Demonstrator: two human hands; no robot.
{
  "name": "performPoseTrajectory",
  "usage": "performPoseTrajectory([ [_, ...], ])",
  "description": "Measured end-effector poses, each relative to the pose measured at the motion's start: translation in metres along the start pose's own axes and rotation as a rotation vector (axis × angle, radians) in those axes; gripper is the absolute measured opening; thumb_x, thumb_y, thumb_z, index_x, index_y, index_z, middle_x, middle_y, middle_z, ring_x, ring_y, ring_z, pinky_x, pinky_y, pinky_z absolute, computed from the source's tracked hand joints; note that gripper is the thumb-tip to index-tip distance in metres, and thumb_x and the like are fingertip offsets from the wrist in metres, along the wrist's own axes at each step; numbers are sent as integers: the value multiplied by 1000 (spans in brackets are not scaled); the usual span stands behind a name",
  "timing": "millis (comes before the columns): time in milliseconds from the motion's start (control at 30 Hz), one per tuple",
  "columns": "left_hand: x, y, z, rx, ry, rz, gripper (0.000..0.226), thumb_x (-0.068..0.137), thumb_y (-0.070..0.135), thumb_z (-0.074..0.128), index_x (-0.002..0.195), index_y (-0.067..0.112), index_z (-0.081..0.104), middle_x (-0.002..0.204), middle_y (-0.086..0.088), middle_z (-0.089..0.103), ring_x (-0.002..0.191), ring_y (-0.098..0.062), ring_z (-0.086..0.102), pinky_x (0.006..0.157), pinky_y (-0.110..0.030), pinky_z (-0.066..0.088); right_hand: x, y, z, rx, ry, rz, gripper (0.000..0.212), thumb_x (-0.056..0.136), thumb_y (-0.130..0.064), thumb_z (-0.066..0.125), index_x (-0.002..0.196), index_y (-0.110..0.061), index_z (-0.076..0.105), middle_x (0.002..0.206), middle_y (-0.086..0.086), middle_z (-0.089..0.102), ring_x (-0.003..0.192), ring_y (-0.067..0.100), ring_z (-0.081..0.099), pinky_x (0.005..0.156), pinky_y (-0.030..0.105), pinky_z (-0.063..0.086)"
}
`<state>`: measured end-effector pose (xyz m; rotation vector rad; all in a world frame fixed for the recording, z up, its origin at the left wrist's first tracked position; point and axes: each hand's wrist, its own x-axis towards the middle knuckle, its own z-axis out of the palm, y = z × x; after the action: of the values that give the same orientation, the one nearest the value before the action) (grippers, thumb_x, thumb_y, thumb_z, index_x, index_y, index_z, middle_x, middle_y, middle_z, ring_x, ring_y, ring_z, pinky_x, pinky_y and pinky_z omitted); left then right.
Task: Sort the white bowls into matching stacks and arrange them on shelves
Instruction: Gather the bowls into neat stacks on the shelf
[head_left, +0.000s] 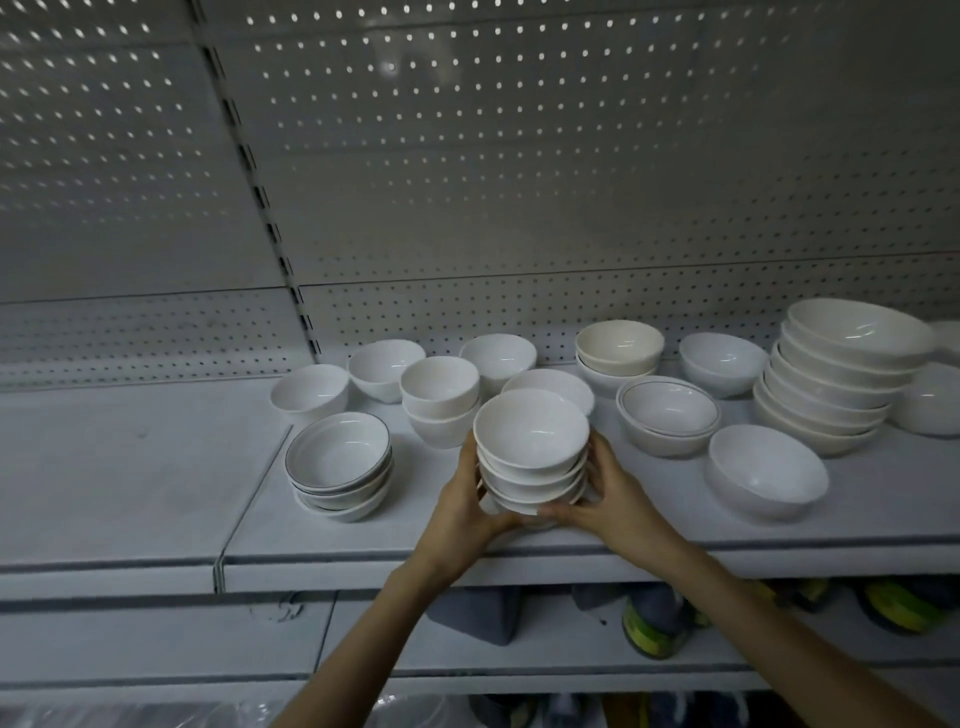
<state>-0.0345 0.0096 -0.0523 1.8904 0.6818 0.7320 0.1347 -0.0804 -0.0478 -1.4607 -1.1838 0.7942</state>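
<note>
A stack of small white bowls (532, 449) stands near the front of the white shelf (156, 499). My left hand (462, 501) grips its left side and my right hand (605, 493) grips its right side and base. Left of it sits a stack of dark-rimmed bowls (338, 462). Behind are single white bowls (310, 391) and a two-bowl stack (440, 401). To the right are another dark-rimmed pair (669, 415), a lone wide bowl (766, 470) and a tall leaning stack of wide bowls (841, 374).
A cream bowl pair (618, 351) and a plain bowl (722, 364) stand by the perforated back panel (519, 156). The shelf's left section is bare. A lower shelf (519, 654) holds grey and yellow-green items (649, 623).
</note>
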Motion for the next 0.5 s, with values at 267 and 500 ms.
performPoseTrajectory([
  [267,-4,-12,-28,-13,9,22,102,67,28,84,142,39,17,146,11,38,130,-1,42,105,-19,39,14,-6,28,-31,-33,-21,90,68,-10,81,125,-51,25,136,-24,40,124,-10,40,102,16,38],
  [500,4,-5,-36,35,-50,65,110,58,42,85,139,42,10,145,23,28,134,4,33,108,-17,33,16,-14,23,-39,-138,-13,93,69,-12,81,130,-45,20,137,-25,37,122,-15,39,101,13,38],
])
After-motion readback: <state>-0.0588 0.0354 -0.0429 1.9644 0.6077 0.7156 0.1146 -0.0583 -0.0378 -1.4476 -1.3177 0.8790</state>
